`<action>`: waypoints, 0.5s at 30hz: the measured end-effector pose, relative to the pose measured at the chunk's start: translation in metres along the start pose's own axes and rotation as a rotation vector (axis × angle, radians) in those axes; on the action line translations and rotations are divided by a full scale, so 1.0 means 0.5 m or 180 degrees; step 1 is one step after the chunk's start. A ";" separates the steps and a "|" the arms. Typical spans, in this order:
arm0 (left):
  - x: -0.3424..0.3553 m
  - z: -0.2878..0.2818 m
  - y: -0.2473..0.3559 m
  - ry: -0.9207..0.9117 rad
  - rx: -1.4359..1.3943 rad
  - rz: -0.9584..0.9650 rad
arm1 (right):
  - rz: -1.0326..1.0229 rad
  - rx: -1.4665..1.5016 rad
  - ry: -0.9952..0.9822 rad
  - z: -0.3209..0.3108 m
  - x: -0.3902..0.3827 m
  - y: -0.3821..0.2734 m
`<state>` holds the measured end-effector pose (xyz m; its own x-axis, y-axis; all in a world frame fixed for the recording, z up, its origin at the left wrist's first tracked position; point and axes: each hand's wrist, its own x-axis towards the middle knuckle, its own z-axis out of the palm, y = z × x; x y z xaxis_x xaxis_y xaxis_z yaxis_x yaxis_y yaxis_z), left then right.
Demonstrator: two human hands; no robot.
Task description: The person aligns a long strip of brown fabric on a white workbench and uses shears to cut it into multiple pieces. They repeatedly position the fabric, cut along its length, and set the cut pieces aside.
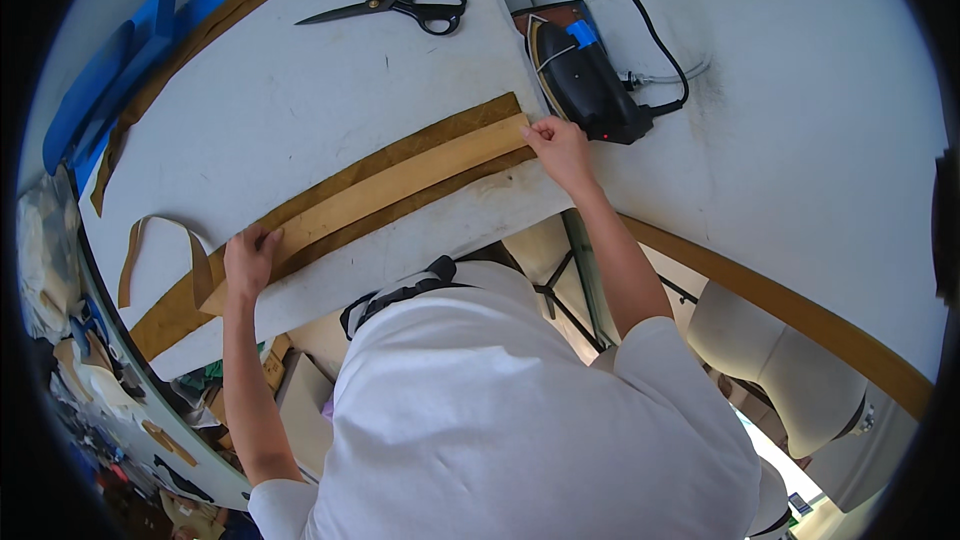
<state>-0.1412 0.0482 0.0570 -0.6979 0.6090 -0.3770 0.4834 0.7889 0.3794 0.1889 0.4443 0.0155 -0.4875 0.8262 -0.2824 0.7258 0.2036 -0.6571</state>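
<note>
A long brown fabric strip [455,130] lies slantwise across the white-covered table, with a narrower tan strip [400,183] flat along its middle. Toward the left, the tan strip's free end rises and curls over in a loop [165,218]. My left hand [250,258] is closed on the tan strip near that loop, thumb and fingers pressed together. At the far right end, my right hand [562,152] pinches the tan strip's tip; the fingertips partly hide it. Between the two hands the tan strip looks straight, with brown fabric showing along both sides.
Just beyond my right hand, a black iron [585,80] rests on a stand, its cord running up and back. Black-handled scissors [390,8] lie at the far side. Dark brown fabric [190,55] lines the table's far left edge, near blue blocks [120,80].
</note>
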 end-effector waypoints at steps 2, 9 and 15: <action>0.002 0.011 -0.009 0.0104 -0.0092 0.0074 | -0.0002 -0.0009 -0.0001 0.004 0.003 0.001; 0.010 0.014 -0.006 -0.0060 0.0007 -0.0007 | -0.0080 0.0066 0.0084 0.024 0.014 0.021; 0.018 0.023 -0.011 -0.0124 0.0036 -0.0069 | -0.0046 -0.0057 0.0076 0.023 0.014 0.017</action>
<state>-0.1442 0.0505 0.0418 -0.6873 0.5943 -0.4177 0.4745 0.8027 0.3614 0.1863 0.4455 -0.0002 -0.4865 0.8353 -0.2560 0.7274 0.2249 -0.6483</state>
